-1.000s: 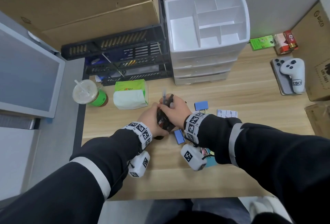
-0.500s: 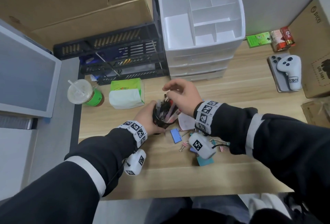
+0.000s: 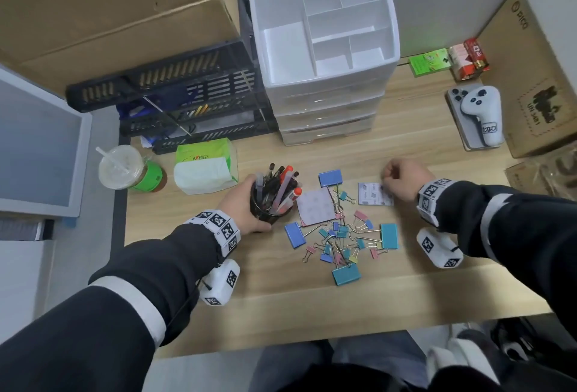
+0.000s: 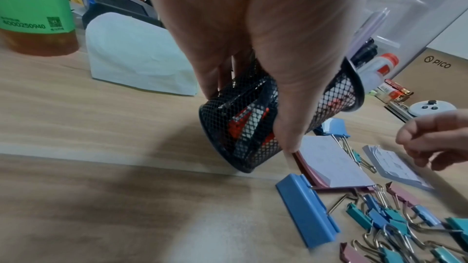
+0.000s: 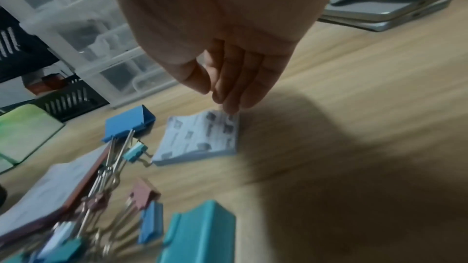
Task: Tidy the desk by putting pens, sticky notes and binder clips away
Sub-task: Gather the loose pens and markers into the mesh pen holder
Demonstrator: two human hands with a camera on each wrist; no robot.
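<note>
In the right wrist view alone, right hand [image 5: 222, 51] fingers touch the sticky notes [image 5: 200, 137]; left hand [image 3: 240, 204] grips pen cup [image 3: 268, 207]

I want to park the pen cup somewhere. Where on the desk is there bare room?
Bare wood lies along the desk's near edge, below the binder clips, and between the white drawer unit and the grey controller. The middle is crowded.

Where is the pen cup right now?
Head view: the pen cup sits left of centre on the desk, gripped by the left hand, beside the pink notepad.
</note>
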